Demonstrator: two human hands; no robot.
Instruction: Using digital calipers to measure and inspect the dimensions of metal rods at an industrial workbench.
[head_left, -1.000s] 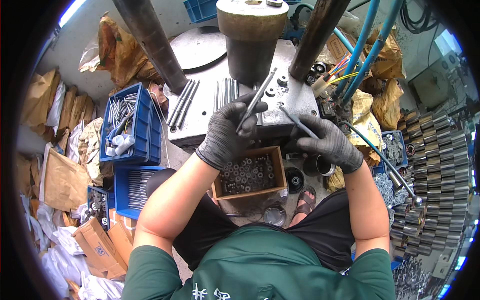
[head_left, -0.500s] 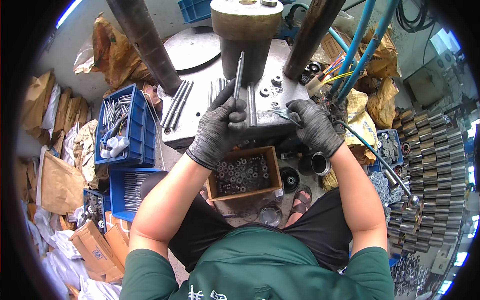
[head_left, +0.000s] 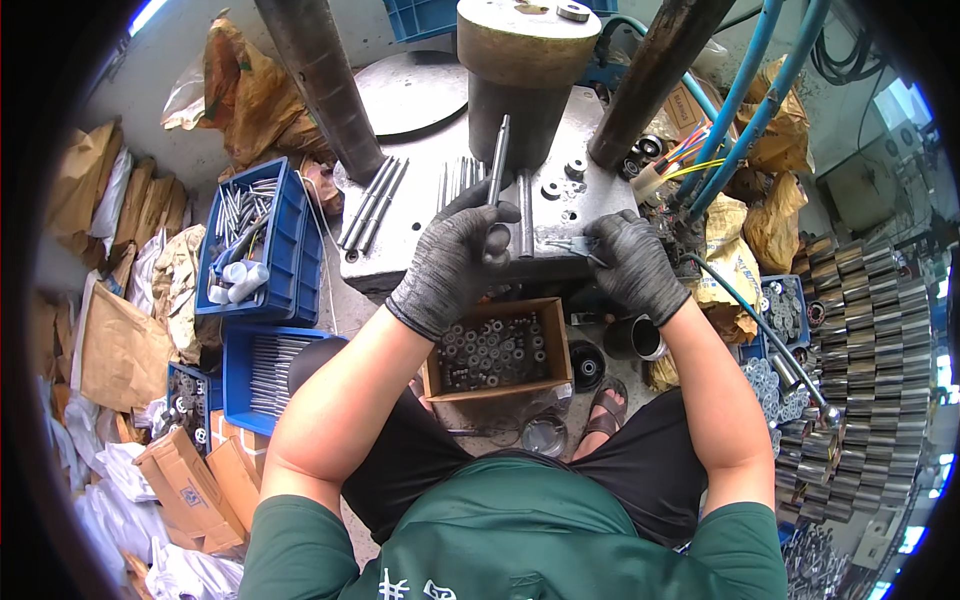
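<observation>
Holding a metal rod [head_left: 499, 160] by its near end, the left gloved hand [head_left: 450, 258] is curled over the near edge of a steel plate [head_left: 602, 192]. The right gloved hand [head_left: 640, 268] pinches a grey tool [head_left: 568, 243], type indeterminable. A second rod [head_left: 526, 215] lies between both hands.

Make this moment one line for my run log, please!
left hand: holding metal rod; right hand: holding small grey object; box of small parts: below

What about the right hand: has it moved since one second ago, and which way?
Yes: the right hand has moved forward and leftward, closer to the thick metal column.
</observation>
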